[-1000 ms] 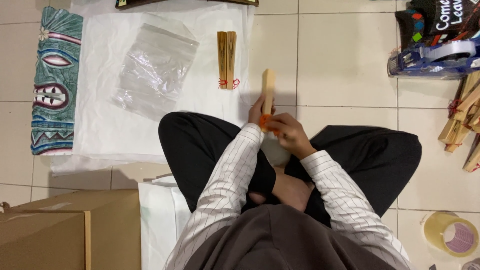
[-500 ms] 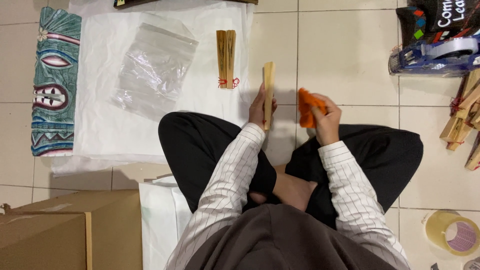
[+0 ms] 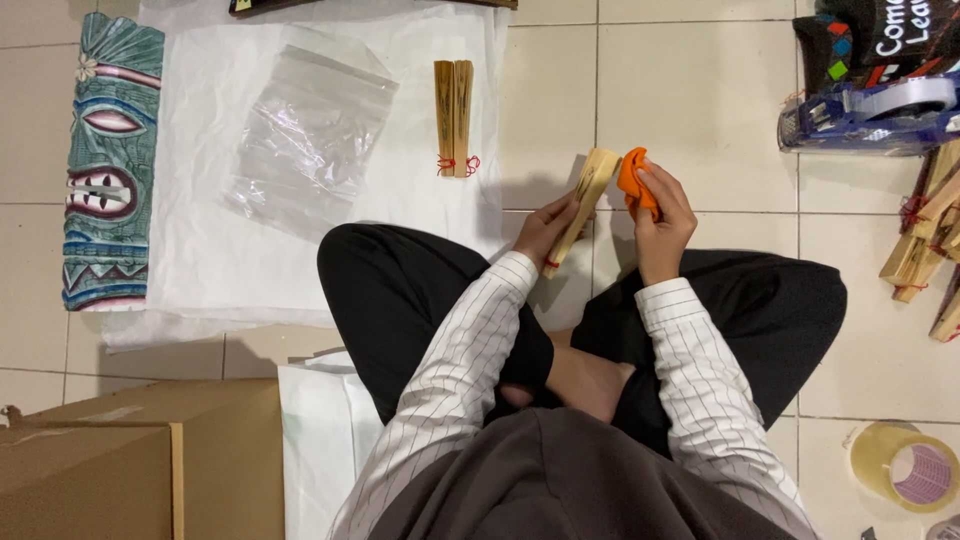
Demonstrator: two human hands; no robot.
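Left hand [image 3: 543,228] closed around the lower half of a folded fan [image 3: 580,203], thumb on one flat face, fingers wrapped behind. Right hand [image 3: 662,222] bunched tight on an orange cloth [image 3: 633,182], cloth poking out above the fingertips and touching or nearly touching the fan's upper end; cannot tell which.

Fan: narrow slat shape, pale bamboo or wood, smooth, with dark marking along the face and a red thread at the pivot end just under the left palm. Cloth: soft, crumpled, bright orange.

Long axis of the fan tilted, pivot end down toward the lap, broad end up and away to the right, leaning toward the right fingers. Held in the air above the tiled floor [image 3: 700,90], in front of the crossed legs.

Beyond the left fingertips, well apart: two more folded fans [image 3: 453,118] lying side by side on white paper [image 3: 200,270], red threads at the near ends, beside a clear glossy plastic bag [image 3: 305,140]. Further to the right of the right hand: a blue tape dispenser [image 3: 870,115] and a loose pile of fans [image 3: 925,240].
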